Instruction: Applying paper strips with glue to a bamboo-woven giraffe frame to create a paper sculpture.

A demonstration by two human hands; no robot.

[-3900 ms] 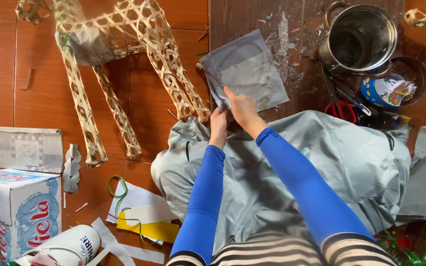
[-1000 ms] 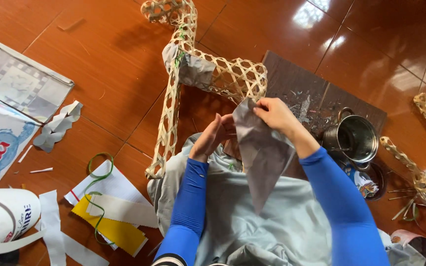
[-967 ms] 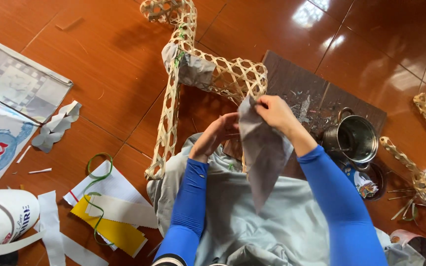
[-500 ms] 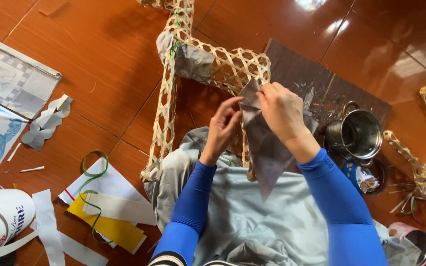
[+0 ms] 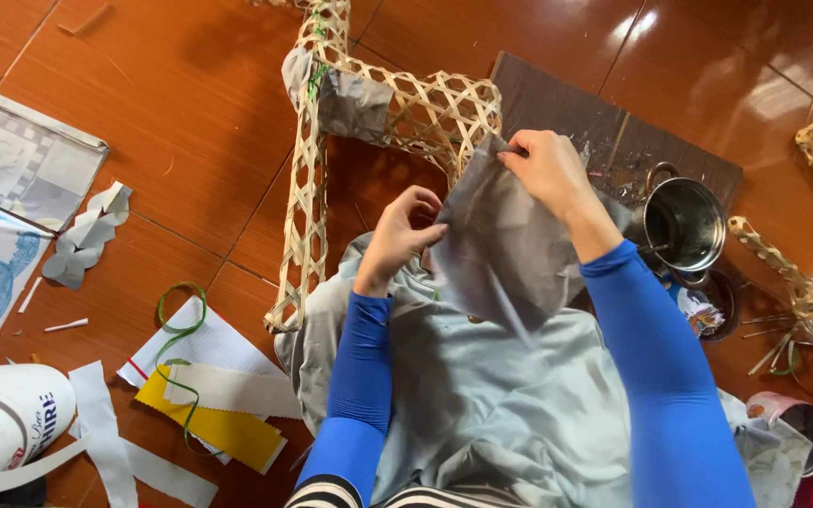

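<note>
Head view: right hand (image 5: 548, 169) pinches the top edge of a grey paper sheet (image 5: 501, 245); left hand (image 5: 402, 235) grips its 9 o'clock edge. Sheet hangs above grey cloth (image 5: 482, 404), woven bamboo frame (image 5: 331, 141) at 11 o'clock.

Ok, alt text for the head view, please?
Seen from above, both hands hold up a grey sheet: right hand pinching its top edge, left hand at its side. Beyond lies a woven bamboo frame on the red-brown floor; a steel pot stands right.
</note>
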